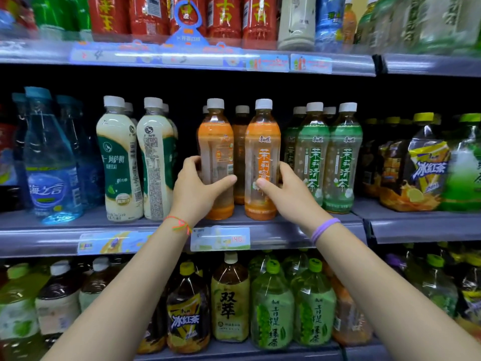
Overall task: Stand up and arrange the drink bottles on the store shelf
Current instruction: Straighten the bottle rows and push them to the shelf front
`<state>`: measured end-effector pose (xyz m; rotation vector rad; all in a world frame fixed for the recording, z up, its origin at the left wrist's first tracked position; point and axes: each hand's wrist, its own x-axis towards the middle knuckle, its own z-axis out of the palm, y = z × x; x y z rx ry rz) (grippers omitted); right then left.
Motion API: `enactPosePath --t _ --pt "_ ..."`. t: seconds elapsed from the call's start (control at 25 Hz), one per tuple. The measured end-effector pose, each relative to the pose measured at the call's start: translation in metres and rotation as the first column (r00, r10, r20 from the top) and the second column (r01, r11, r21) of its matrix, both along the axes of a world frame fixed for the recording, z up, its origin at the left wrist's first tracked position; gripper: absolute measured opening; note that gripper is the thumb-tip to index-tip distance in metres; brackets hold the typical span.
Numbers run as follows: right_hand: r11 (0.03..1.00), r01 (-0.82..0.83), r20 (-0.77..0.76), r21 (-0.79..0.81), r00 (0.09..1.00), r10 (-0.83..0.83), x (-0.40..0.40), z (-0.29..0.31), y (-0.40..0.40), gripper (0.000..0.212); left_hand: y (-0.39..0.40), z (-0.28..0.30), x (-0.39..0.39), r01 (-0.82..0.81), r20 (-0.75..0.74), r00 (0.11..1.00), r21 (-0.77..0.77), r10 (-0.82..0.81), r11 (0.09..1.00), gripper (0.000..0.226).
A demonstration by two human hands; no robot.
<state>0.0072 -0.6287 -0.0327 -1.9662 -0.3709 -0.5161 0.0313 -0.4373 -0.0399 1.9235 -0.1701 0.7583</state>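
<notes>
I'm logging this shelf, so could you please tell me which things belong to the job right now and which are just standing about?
In the job:
- left hand, gripping the left orange bottle
- right hand, gripping the right orange bottle
- middle shelf

Just standing about:
- green bottles
- cream bottles
- blue bottles
- price tag

Both your bare arms reach forward; your left hand curls with thumb out rightward, your right hand mirrors it just beside.
</notes>
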Motion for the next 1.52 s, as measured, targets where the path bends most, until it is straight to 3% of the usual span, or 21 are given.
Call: enactPosePath --t 0.08,0.2,0.48,0.64,0.76,0.84,0.92,1.04,1.12,1.4,1.52 --pt "1.000 -0.009 -0.007 0.012 1.000 0.009 0.000 -0.002 0.000 0.032 -0.002 0.002 -0.002 -0.032 -0.016 0.999 0.081 0.034 0.996 0.087" --pt "1.000 -0.013 -0.024 0.016 1.000 0.013 0.001 -0.003 0.000 0.038 0.001 0.002 -0.008 0.068 -0.048 0.997 0.068 -0.065 0.995 0.063" --pt "0.995 -0.056 -0.072 0.083 0.995 0.062 0.002 -0.003 0.003 0.047 0.003 0.004 -0.008 0.093 0.003 0.996 0.091 -0.094 0.991 0.088" --pt "0.994 -0.062 -0.062 0.084 0.996 0.067 0.002 -0.005 0.004 0.055 0.003 0.002 -0.008 0.183 -0.028 0.983 0.031 -0.182 0.983 0.060" --pt "0.997 -0.044 -0.056 0.064 0.997 0.048 0.000 -0.006 0.006 0.055 0.004 -0.003 -0.008 0.182 0.027 0.983 0.023 -0.183 0.983 0.069" --pt "0.996 -0.048 -0.075 0.070 0.996 0.053 -0.001 -0.004 0.008 0.047 0.006 -0.003 -0.003 0.160 0.017 0.987 -0.046 -0.160 0.986 0.067" --pt "0.978 -0.045 -0.108 0.206 0.992 0.068 0.002 0.001 0.012 0.032 0.006 0.003 0.003 0.182 -0.034 0.980 -0.245 -0.196 0.952 0.067" --pt "0.892 -0.016 -0.178 0.453 0.978 0.108 0.020 0.010 0.015 0.052 0.001 0.016 0.005 0.230 -0.090 0.938 -0.559 -0.334 0.797 0.052" --pt "0.851 -0.002 -0.221 0.525 0.965 0.139 0.030 0.012 0.019 0.062 -0.002 0.022 0.007 0.236 -0.131 0.902 -0.649 -0.412 0.723 0.056" --pt "0.775 -0.040 -0.220 0.631 0.949 0.227 0.043 0.023 0.030 0.061 -0.001 0.038 0.025 0.282 -0.127 0.874 -0.653 -0.468 0.703 0.071" --pt "0.788 -0.052 -0.230 0.613 0.943 0.241 0.046 0.021 0.030 0.061 0.001 0.035 0.031 0.292 -0.137 0.875 -0.616 -0.465 0.731 0.072"
